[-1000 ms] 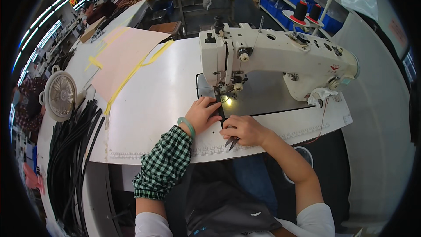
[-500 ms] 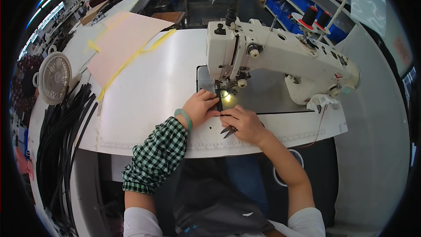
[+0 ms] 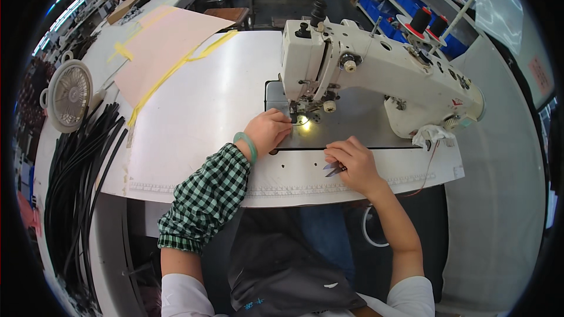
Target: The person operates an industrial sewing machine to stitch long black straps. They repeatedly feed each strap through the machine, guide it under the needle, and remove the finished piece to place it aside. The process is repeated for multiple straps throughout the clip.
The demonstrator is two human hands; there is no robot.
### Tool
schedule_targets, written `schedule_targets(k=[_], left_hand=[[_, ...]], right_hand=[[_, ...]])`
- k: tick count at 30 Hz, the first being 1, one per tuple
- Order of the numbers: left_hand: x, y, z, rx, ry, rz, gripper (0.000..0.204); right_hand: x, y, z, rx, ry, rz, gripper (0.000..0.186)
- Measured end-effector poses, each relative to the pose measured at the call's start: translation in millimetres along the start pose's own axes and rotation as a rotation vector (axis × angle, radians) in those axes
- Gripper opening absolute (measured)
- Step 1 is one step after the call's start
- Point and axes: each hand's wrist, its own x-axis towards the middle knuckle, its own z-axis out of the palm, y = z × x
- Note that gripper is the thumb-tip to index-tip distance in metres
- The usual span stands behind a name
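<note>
At the sewing machine's needle area, my left hand has its fingers pinched together by the presser foot. A black strip is mostly hidden under this hand, with a dark end showing below the palm. My right hand is off to the right, just in front of the metal bed plate. Its fingers are curled around small thread snips, whose blades point left. The white sewing machine stands over both hands, its small lamp lighting the plate.
Long black strips hang over the table's left edge beside a pale round basket. A pink sheet with yellow tape lies at the back left. Black thread spools stand behind the machine. Tiny dark scraps dot the front.
My right hand has moved right, away from the left hand, carrying the snips. My left hand has shifted slightly up, and another dark scrap now shows on the table.
</note>
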Motion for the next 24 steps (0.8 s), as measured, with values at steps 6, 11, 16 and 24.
schedule_targets(k=[6, 11, 16, 24], left_hand=[[5, -5, 6, 0.011, -0.011, 0.062, 0.014], [-2, -4, 4, 0.041, -0.028, -0.026, 0.016], [1, 0, 1, 0.046, -0.043, -0.028, 0.017], [10, -10, 1, 0.002, -0.035, -0.167, 0.014]], right_hand=[[-13, -3, 3, 0.021, -0.022, 0.100, 0.015], [-8, -10, 2, 0.089, -0.012, 0.116, 0.016], [-10, -2, 5, 0.074, -0.001, 0.076, 0.017], [-12, -1, 4, 0.029, 0.036, 0.065, 0.016]])
